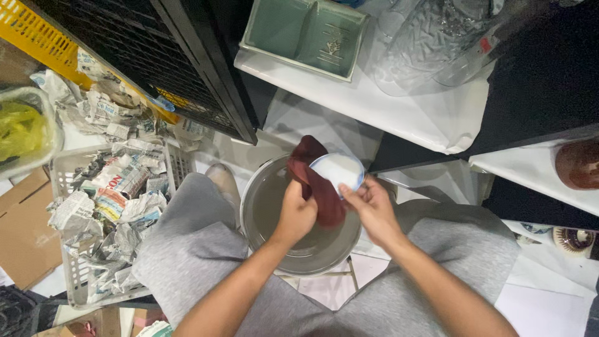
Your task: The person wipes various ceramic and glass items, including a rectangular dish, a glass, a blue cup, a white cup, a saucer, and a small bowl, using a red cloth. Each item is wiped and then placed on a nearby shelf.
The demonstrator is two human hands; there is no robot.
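Observation:
My left hand (296, 213) grips a dark red cloth (315, 181) that drapes over a small white dish with a blue rim (337, 170). My right hand (373, 209) holds the dish at its lower right edge. Both hands are over a round metal basin (268, 206) that stands on the floor between my knees, which are in grey trousers. The cloth covers the dish's left side and hangs down into the basin.
A white plastic basket (62, 181) full of crumpled newspaper stands at the left, beside flat cardboard (22, 231). Ahead are a black crate (156, 56), a green ceramic tray (306, 31) and clear glassware (437, 37) on white paper. A brown pot (577, 163) sits at the right.

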